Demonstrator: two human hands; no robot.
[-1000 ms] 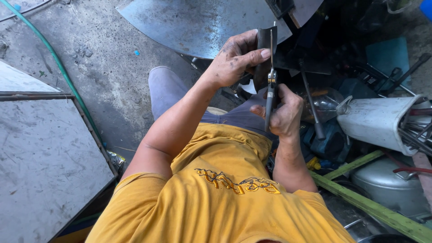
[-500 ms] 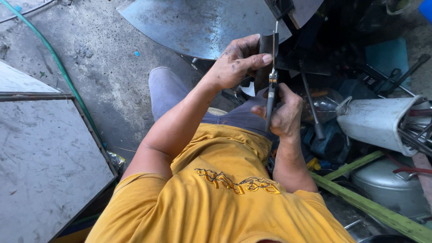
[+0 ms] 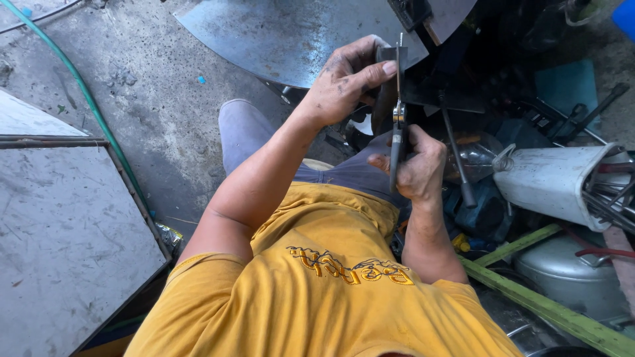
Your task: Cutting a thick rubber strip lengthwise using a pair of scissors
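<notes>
gripping a small dark metal piece (image 3: 385,54) between thumb and fingers, the left hand (image 3: 347,82) holds it just in front of the curved steel sheet (image 3: 291,33), at that sheet's lower right edge. the fingers are closed tight on the piece. below the sheet, nearer the body, the right hand (image 3: 418,165) is wrapped shut around the dark handle of a slim tool (image 3: 397,135), whose thin bright blade runs upward alongside the metal piece and touches it. both hands hover above the knees, over grey trousers. to the right of the steel sheet lies a jumble of dark parts, a white plastic jug (image 3: 555,182) on its side and a green bar (image 3: 529,304). to the left of the sheet a green hose (image 3: 92,109) crosses the concrete floor, beside a flat grey framed panel (image 3: 59,231).
</notes>
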